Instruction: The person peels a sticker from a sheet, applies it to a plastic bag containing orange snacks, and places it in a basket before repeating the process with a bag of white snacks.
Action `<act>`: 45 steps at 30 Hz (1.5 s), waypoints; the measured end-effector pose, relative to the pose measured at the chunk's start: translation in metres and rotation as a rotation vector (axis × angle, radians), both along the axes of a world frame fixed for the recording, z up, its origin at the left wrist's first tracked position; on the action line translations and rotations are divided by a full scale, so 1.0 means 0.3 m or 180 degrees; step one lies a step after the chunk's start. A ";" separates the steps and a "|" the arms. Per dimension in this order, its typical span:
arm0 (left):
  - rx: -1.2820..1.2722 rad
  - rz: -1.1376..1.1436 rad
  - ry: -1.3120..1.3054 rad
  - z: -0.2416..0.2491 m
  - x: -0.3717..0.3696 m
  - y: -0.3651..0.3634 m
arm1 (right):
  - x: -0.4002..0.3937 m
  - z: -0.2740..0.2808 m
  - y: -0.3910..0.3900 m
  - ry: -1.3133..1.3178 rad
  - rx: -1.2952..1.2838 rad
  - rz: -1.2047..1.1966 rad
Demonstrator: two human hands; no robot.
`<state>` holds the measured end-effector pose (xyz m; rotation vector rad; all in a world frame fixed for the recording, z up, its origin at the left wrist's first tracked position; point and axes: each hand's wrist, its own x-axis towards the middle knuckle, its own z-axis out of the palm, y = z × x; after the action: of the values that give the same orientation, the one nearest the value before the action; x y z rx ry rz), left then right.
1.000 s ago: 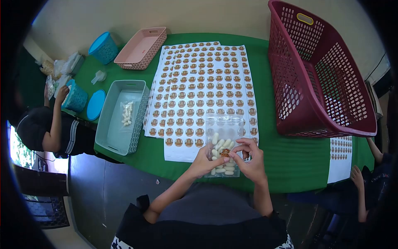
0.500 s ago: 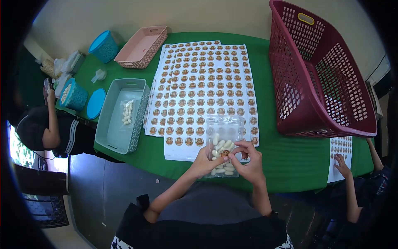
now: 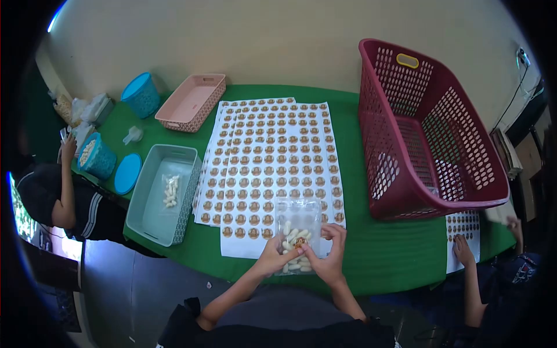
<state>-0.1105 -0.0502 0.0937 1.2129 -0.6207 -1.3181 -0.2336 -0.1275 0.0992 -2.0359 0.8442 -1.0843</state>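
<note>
A clear zip pouch [image 3: 299, 210] of white capsules lies over the lower edge of the sticker sheets [image 3: 272, 156], with a round brown sticker [image 3: 299, 243] on its front. My left hand [image 3: 270, 256] grips the pouch's left side, its thumb on the front beside the sticker. At the right side is my right hand [image 3: 329, 255], its thumb pressing at the sticker's lower edge and its fingers curled by the pouch's right edge. The fingertips behind the pouch are hidden.
A green bin [image 3: 145, 203] holding another pouch of capsules [image 3: 170, 191] stands left, near a pink basket [image 3: 191, 104], blue tubs [image 3: 141, 95] and a blue lid [image 3: 127, 174]. A tall maroon basket [image 3: 406, 156] stands right. Co-workers' hands work at both table ends.
The sticker, pinched between both hands before, is now against the pouch under my right thumb. My right fingers have spread away from it. The camera view has tilted up.
</note>
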 end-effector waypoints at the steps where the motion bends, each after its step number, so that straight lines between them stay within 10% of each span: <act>1: -0.0040 0.0005 -0.0014 -0.012 -0.001 0.001 | -0.001 -0.007 -0.006 -0.0014 -0.0040 0.0005; 7: -0.0102 -0.0576 -0.0231 -0.047 0.000 0.009 | -0.003 -0.077 -0.032 -0.1267 0.2599 0.1345; 15: -0.0242 -0.0726 -0.0351 -0.019 0.008 0.004 | 0.002 -0.089 -0.008 -0.0993 0.3595 0.1064; 37: 0.0351 0.0100 0.0388 -0.107 0.012 0.119 | 0.035 -0.091 0.105 -0.0537 0.3522 0.1279; 43: -0.0091 0.0909 -0.1311 -0.122 0.109 0.175 | 0.133 -0.017 0.151 -0.0362 0.3182 0.1557; 45: -0.0029 0.0773 -0.0360 -0.059 0.150 0.188 | 0.170 -0.017 0.173 -0.0431 0.3288 0.1618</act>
<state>-0.0656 0.0063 0.0759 1.3179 -0.5399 -1.0485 -0.1826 -0.0755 0.0942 -1.1662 0.5715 -0.3435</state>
